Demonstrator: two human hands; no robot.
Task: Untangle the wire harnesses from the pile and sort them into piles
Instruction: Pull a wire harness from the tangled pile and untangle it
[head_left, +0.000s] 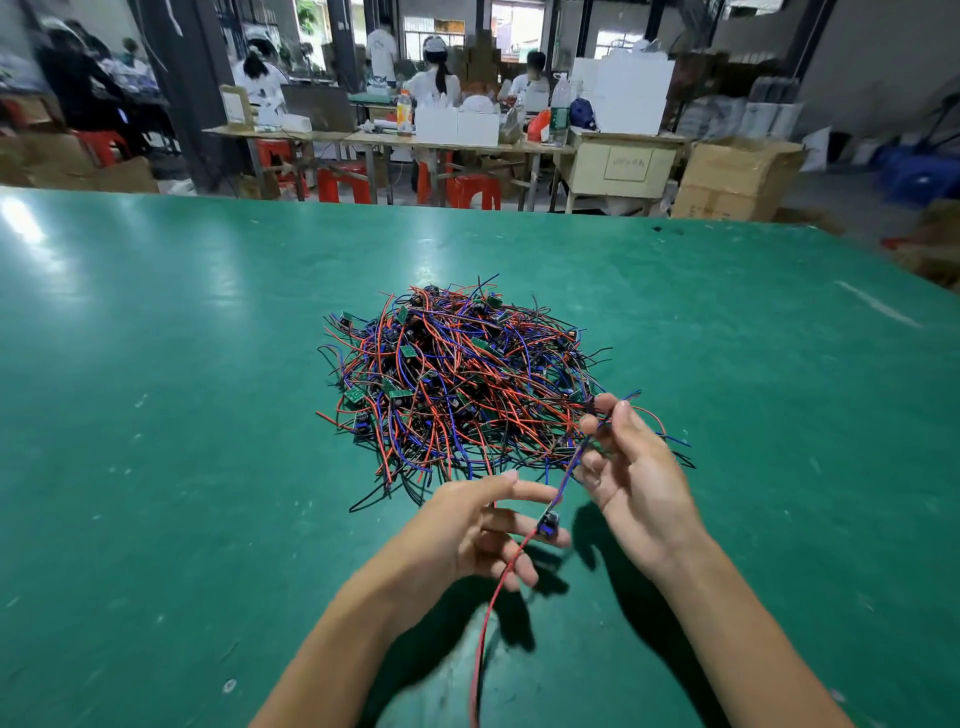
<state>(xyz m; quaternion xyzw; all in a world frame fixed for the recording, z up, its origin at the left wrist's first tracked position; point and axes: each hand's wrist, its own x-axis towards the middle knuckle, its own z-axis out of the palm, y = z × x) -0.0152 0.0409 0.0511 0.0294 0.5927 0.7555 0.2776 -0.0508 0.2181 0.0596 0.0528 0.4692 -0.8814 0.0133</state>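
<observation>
Both hands are up over the green surface (208, 364), just in front of the pile (457, 374). Right hand (631, 478) pinches the harness (548, 525) wires up high, palm turned in; left hand (467, 535) holds its little board, red wire dangling below.

A tangled pile of red, blue and black wire harnesses (457, 384) is seen at the centre of the frame on a green table (156, 415). At lower centre, one harness (548, 522) is held between both hands: its blue wires are pinched by the right hand (631, 467), its small module by the left hand (478, 530). A red wire is trailed toward the bottom edge.
</observation>
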